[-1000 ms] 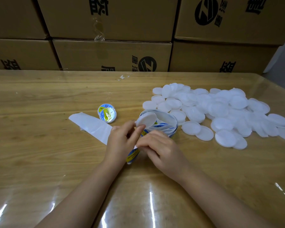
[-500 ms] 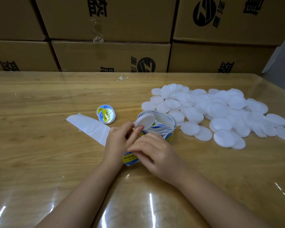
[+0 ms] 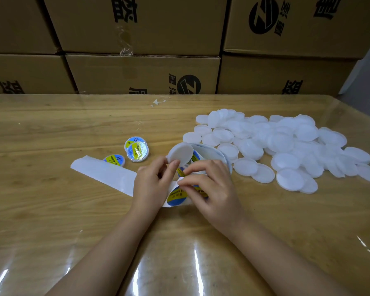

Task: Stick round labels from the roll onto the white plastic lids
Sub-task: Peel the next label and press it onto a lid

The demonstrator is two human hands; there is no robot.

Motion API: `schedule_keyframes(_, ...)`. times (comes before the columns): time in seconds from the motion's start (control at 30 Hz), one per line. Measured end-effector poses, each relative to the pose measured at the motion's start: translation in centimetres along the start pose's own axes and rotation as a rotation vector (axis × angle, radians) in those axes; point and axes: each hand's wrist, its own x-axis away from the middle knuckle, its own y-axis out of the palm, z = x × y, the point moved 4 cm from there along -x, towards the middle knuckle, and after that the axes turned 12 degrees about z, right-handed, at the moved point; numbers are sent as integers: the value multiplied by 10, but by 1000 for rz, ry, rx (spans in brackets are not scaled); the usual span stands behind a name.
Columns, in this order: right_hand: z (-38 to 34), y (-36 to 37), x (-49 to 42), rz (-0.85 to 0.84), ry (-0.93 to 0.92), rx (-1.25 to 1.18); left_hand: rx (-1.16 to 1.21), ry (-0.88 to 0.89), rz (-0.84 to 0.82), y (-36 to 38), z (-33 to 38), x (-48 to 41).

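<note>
My left hand (image 3: 153,181) pinches a bare white lid (image 3: 179,153) between thumb and fingertips, tilted up in front of the label roll (image 3: 214,154). A strip of the roll bends toward me between both hands. On it lies a blue and yellow round label (image 3: 176,196), and the fingertips of my right hand (image 3: 214,189) pinch at its upper edge. The used white backing strip (image 3: 107,175) trails off to the left from under my left hand. A heap of bare white lids (image 3: 286,144) lies to the right of the roll.
Three labelled lids lie left of the roll: two overlapping (image 3: 137,149) and one (image 3: 115,160) partly under the backing strip. Stacked cardboard boxes (image 3: 141,73) wall off the far edge of the wooden table (image 3: 51,210), which has a glossy clear cover.
The backing strip has slid left and toward me, uncovering a third labelled lid. More of the label strip is drawn out, and my right fingertips have moved onto the exposed label.
</note>
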Motion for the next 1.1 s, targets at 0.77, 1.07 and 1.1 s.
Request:
schedule_keyframes(0.77,35,-19,-1,298,794,-182,547,-397,-60,0,20,5)
schedule_keyframes(1.07,39,-18,0,245,837,-167,709,-567,-351,13,17,15)
schedule_keyframes(1.1,39,-18,0,226,839,-159,708,-566,-366,13,16,16)
